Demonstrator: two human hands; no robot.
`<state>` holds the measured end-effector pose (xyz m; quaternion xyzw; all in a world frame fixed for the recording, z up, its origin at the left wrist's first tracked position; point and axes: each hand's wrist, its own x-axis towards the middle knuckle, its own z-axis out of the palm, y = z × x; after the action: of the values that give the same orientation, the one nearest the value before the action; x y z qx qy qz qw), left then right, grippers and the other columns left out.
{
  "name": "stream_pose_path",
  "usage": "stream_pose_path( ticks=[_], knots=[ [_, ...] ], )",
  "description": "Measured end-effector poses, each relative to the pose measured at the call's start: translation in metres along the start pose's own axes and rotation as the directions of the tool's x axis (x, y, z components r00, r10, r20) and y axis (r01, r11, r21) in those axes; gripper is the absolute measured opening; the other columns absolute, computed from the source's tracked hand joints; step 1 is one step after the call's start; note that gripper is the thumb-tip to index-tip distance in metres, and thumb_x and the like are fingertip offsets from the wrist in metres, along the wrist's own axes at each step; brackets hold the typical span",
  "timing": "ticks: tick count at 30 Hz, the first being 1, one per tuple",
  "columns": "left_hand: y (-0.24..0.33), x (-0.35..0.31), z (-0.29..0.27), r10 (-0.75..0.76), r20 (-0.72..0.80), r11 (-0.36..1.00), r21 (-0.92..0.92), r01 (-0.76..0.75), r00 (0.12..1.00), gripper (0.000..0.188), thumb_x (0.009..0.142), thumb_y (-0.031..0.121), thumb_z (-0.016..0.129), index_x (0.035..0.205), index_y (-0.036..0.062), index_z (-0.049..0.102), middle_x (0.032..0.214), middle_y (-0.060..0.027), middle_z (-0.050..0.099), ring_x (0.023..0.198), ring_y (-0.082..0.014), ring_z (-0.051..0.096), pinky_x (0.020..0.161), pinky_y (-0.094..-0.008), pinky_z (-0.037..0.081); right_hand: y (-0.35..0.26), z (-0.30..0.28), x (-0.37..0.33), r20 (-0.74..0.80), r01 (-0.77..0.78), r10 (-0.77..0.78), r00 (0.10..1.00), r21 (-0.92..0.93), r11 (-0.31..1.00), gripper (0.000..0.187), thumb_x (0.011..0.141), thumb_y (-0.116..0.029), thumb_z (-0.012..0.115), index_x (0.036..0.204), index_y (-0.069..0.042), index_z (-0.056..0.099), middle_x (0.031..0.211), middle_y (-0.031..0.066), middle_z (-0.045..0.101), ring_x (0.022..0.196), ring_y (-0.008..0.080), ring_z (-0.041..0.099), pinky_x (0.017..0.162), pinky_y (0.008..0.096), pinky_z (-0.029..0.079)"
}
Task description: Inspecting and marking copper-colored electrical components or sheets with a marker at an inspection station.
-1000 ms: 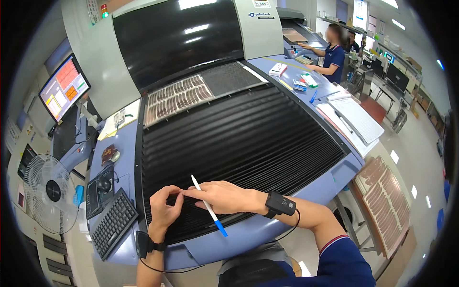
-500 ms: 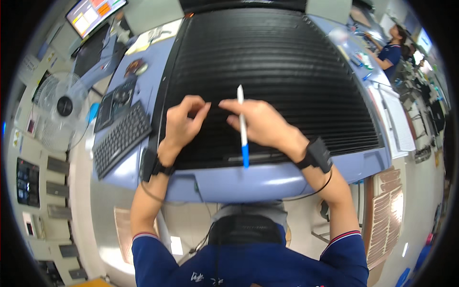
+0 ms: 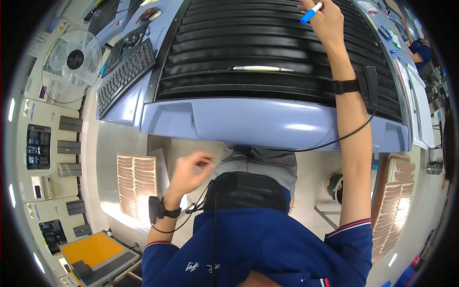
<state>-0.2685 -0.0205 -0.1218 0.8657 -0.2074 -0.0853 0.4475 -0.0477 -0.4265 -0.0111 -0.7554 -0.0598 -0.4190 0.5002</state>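
Factory floor, big blue machine table with a black ribbed top seen from above. Right hand is stretched out over the far part of the ribbed top, fingers closed around a white marker with a blue cap; wrist carries a black strap with a cable running back along the arm. Left hand is off the table, below its near edge, fingers loosely curled, holding nothing, blurred. A white pen-like stick lies flat on the ribbed top near the near edge, well apart from both hands. Black keyboard sits at the table's left corner. White fan stands left of it. Brown patterned sheets lie on the floor, beside the left hand in view.
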Motion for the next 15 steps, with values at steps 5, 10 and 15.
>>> stream_pose_path(
  ticks=[5, 10, 15],
  knots=[
    [-0.074, 0.044, 0.094, 0.057, 0.414, 0.97, 0.192, -0.149, 0.909, 0.035, 0.1, 0.03, 0.052, 0.114, 0.003, 0.068, 0.104, -0.0186, 0.073, 0.094, -0.0369, 0.07, 0.084, -0.0439, 0.054, -0.002, 0.01, -0.012, 0.08, 0.111, -0.107, 0.991, -0.051, 0.992, 0.028, 0.095, -0.017, 0.067, 0.111, 0.006, 0.069, 0.082, 0.013, 0.072, 0.075, 0.0157, 0.069, 0.068, 0.0299, 0.054],
    [-0.12, 0.103, 0.178, -0.407, 0.699, 0.853, 0.521, -0.029, 0.588, 0.04, 0.1, 0.035, 0.049, 0.126, 0.009, 0.066, 0.119, -0.0153, 0.07, 0.108, -0.036, 0.066, 0.095, -0.0454, 0.05, -0.007, 0.017, -0.019, 0.176, 0.0, 0.01, 0.984, -0.054, 0.999, 0.025, 0.097, -0.014, 0.066, 0.113, 0.005, 0.068, 0.081, 0.0082, 0.07, 0.073, 0.0113, 0.064, 0.066, 0.0266, 0.052],
    [-0.141, 0.102, 0.216, -0.361, 0.737, 0.872, 0.484, -0.073, 0.572, 0.04, 0.1, 0.035, 0.049, 0.126, 0.0092, 0.066, 0.119, -0.0155, 0.07, 0.108, -0.0361, 0.066, 0.094, -0.0454, 0.05, 0.023, 0.012, -0.012, 0.275, -0.024, 0.04, 0.961, -0.058, 0.998, 0.039, 0.103, -0.027, 0.062, 0.129, 0.002, 0.064, 0.113, 0.0157, 0.073, 0.103, 0.0205, 0.071, 0.092, 0.0309, 0.056]
  ],
)
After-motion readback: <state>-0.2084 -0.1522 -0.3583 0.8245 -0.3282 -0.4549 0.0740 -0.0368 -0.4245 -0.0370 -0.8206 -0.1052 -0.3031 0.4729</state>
